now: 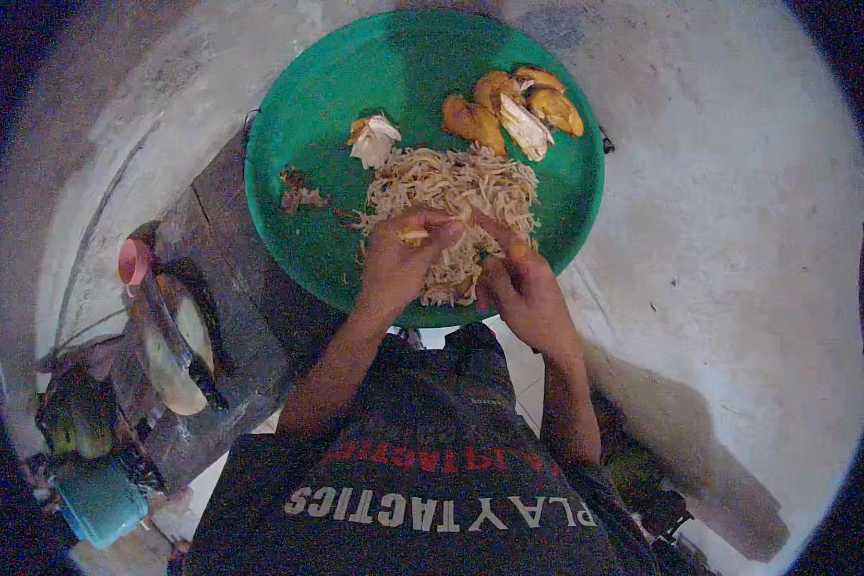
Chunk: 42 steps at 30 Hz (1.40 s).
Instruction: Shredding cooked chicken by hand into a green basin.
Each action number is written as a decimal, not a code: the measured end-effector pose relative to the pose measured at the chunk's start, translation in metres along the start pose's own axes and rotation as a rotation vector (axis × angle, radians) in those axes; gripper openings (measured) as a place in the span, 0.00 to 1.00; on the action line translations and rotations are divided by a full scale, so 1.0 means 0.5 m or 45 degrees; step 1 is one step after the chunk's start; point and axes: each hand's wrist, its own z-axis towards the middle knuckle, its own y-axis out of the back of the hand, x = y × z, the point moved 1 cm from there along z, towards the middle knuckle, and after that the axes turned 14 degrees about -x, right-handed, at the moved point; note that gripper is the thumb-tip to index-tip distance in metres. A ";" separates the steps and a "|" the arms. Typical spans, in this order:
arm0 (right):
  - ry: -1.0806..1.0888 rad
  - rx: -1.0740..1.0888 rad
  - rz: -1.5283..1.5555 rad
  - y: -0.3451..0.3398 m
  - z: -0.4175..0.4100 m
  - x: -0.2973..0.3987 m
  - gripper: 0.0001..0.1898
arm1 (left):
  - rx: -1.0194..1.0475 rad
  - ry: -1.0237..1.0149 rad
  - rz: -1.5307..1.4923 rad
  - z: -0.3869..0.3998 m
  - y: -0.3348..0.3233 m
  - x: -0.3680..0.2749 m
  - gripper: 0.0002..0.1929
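A round green plastic tray (317, 79) lies before me with a heap of shredded meat, likely chicken (446, 180), in its middle. Over the near part of the heap, my left hand (407, 252) has its fingers curled around a small pale meat piece (414, 236). My right hand (522, 277) meets it from the other side, its thumb and fingers pinching meat strands (488, 241). Their fingertips nearly touch, and blur hides exactly where the meat is gripped. Behind the heap sit yellow-skinned chicken pieces (471, 119) and a torn white chunk (374, 140).
Dark scraps (302, 193) lie at the tray's left side. Left of it, a wooden surface (237, 216) carries a knife (173, 331) on a pale oval object (187, 367), with a pink cup (135, 263) behind. A blue container (101, 500) stands lower left.
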 end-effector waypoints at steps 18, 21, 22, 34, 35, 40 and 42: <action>0.214 -0.250 -0.159 0.074 0.080 -0.081 0.17 | -0.196 0.098 0.095 0.007 0.021 -0.032 0.10; 0.358 -0.039 -0.640 0.042 0.082 -0.058 0.16 | -0.092 -0.122 0.044 0.033 -0.005 -0.026 0.12; 0.423 -0.145 -0.898 0.035 0.075 -0.058 0.16 | -0.044 0.011 -0.084 0.041 -0.006 -0.022 0.12; -0.086 -0.397 -0.323 0.064 -0.045 -0.052 0.17 | 0.301 -0.178 -0.056 0.026 0.056 -0.010 0.20; -0.101 -0.380 -0.294 0.069 -0.050 -0.058 0.17 | 0.387 0.054 -0.369 0.012 0.054 -0.018 0.20; 0.143 -0.151 -0.088 0.056 -0.056 -0.046 0.17 | 0.221 0.038 -0.396 -0.032 0.008 -0.015 0.14; 0.157 0.037 0.029 0.053 -0.059 -0.019 0.20 | 0.167 0.032 -0.328 -0.050 0.003 -0.024 0.11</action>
